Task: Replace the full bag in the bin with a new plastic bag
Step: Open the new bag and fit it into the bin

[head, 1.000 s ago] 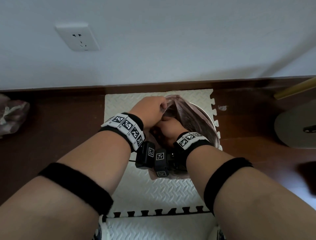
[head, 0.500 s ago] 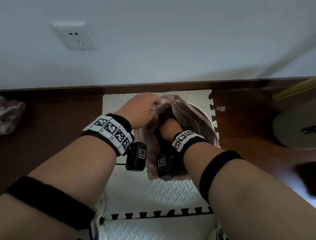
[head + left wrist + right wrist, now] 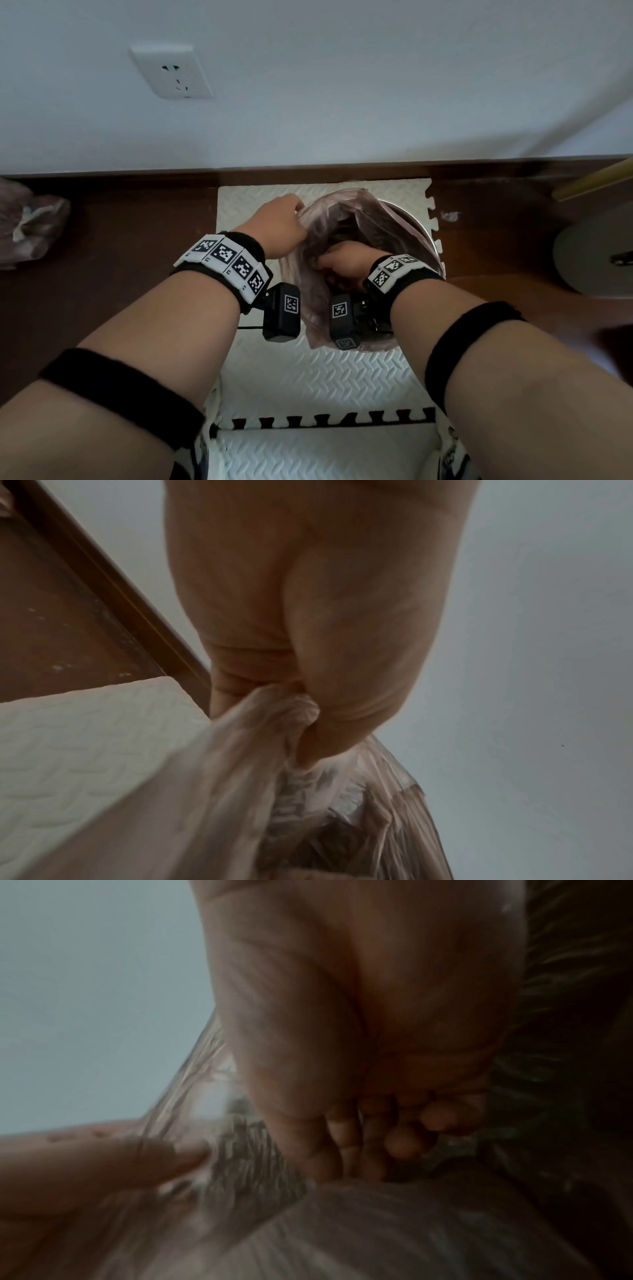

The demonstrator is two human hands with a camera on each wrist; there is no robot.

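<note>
A round bin (image 3: 432,240) stands on a white foam mat (image 3: 308,370) by the wall. A thin pinkish translucent bag (image 3: 346,212) sits in its mouth. My left hand (image 3: 281,222) pinches the bag's edge at the bin's left rim; the left wrist view shows the plastic (image 3: 222,791) bunched between thumb and fingers of that left hand (image 3: 298,704). My right hand (image 3: 342,263) is down inside the bag. In the right wrist view the right hand (image 3: 387,1137) has its fingers curled into the palm against the plastic (image 3: 377,1231), with nothing plainly held.
A filled pinkish bag (image 3: 30,226) lies on the brown floor at the far left. A grey round base (image 3: 596,253) and a yellow rod (image 3: 596,181) stand to the right. A wall socket (image 3: 171,72) is above the skirting board.
My left hand has drawn the bag's edge out to the left, widening its mouth. My right hand has sunk deeper into the bag.
</note>
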